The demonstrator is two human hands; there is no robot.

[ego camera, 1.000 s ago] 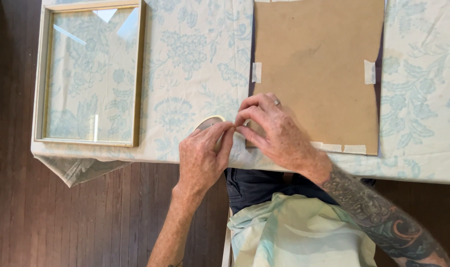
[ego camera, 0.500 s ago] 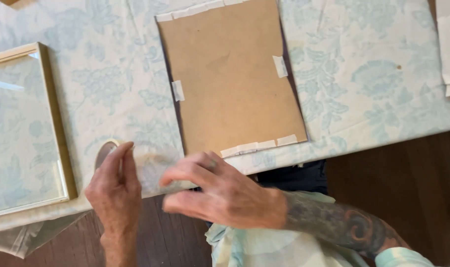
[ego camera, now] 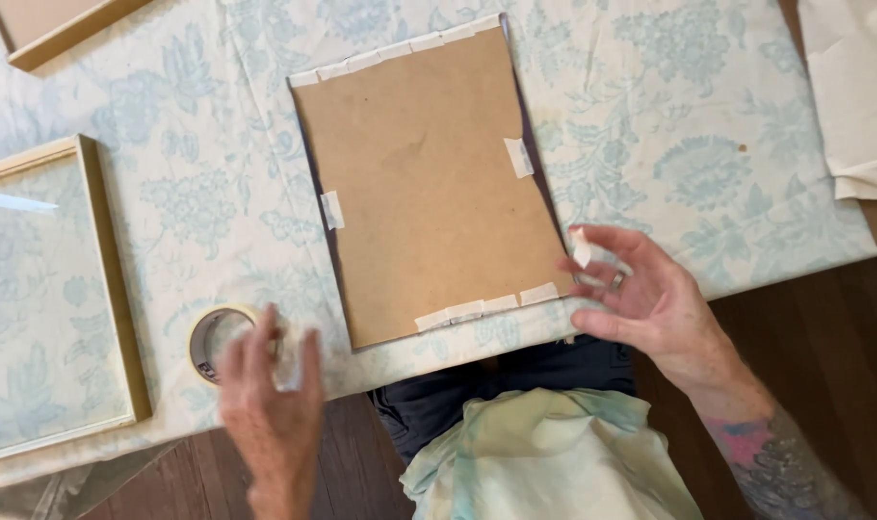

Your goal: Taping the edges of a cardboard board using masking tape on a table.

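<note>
Head camera showed me that, against the frame half a second before, the hands had drawn apart. The right hand (ego camera: 650,303) pinched a small torn strip of pale masking tape (ego camera: 581,247) beside the brown rectangular backing board (ego camera: 429,183); the left hand (ego camera: 270,404), blurred with fingers spread, gripped nothing beside the cream roll of masking tape (ego camera: 217,337). White tape tabs lined the board's edges. A gold-edged glass picture frame (ego camera: 101,279) lay left on the floral tablecloth (ego camera: 698,144).

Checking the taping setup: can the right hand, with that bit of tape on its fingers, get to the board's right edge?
Probably yes. The right hand holds the tape piece just beside the brown board, near its lower right corner, and nothing lies between them.
</note>
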